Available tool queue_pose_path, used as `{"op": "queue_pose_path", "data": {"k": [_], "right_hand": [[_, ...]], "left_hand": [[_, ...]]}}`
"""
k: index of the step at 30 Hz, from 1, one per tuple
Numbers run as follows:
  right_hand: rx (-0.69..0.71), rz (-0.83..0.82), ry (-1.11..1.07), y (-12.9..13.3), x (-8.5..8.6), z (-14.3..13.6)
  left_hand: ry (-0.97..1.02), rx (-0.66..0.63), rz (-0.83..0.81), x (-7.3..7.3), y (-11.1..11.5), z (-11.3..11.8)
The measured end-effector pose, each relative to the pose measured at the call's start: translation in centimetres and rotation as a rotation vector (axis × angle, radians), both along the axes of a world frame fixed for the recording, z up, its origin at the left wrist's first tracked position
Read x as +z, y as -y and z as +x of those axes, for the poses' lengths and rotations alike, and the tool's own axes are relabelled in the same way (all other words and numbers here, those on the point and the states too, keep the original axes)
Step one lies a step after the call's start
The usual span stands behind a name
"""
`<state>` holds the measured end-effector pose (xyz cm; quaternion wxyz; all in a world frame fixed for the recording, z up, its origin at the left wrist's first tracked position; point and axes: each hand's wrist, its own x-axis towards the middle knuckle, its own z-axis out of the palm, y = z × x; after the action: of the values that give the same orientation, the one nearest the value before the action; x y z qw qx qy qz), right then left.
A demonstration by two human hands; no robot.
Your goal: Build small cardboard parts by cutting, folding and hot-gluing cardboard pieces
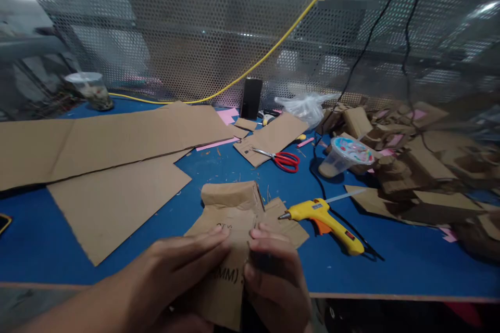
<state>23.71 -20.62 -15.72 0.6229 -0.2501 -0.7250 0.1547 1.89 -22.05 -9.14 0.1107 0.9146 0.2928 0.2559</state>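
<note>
Between my hands is a folded piece of brown cardboard (228, 216) with black printed letters and a rolled far end. My left hand (183, 265) lies along its left side, fingers pressed together on the printed face. Along the right edge, the bent fingers of my right hand (273, 265) grip the cardboard, with the thumb lower down. A smaller cardboard scrap (289, 226) lies just beyond my right hand. Right of it rests a yellow glue gun (320, 216) with an orange trigger and a glue stick in its back, its nozzle pointing left.
Large cardboard sheets (117, 140) cover the left. Red-handled scissors (287, 160) lie on a cardboard strip (277, 135). A lidded plastic cup (344, 156) stands before piled cardboard pieces (422, 166). A phone (251, 98) leans at the back near a perforated metal screen (195, 36); a yellow cable (250, 68) crosses it.
</note>
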Motion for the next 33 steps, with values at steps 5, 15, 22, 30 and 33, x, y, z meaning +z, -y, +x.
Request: {"op": "queue_pose_path", "data": {"k": [5, 15, 22, 30, 33], "right_hand": [[-0.042, -0.23, -0.197, 0.8, -1.2, -0.4], [0.041, -0.384, -0.216, 1.1, -1.3, 0.4], [0.186, -0.473, -0.053, 0.1, 1.5, 1.3], [0.13, -0.417, -0.052, -0.6, 2.1, 0.3], [0.126, -0.45, -0.085, -0.5, 1.6, 0.2]], "left_hand": [[0.051, 0.147, -0.014, -0.9, 1.1, 0.3], [-0.032, 0.184, 0.086, -1.2, 1.2, 1.3], [0.106, 0.013, -0.163, -0.6, 0.1, 1.3], [0.355, 0.131, -0.167, -1.0, -0.1, 2.4], [0.399, 0.185, -0.098, -1.5, -0.2, 3.0]]}}
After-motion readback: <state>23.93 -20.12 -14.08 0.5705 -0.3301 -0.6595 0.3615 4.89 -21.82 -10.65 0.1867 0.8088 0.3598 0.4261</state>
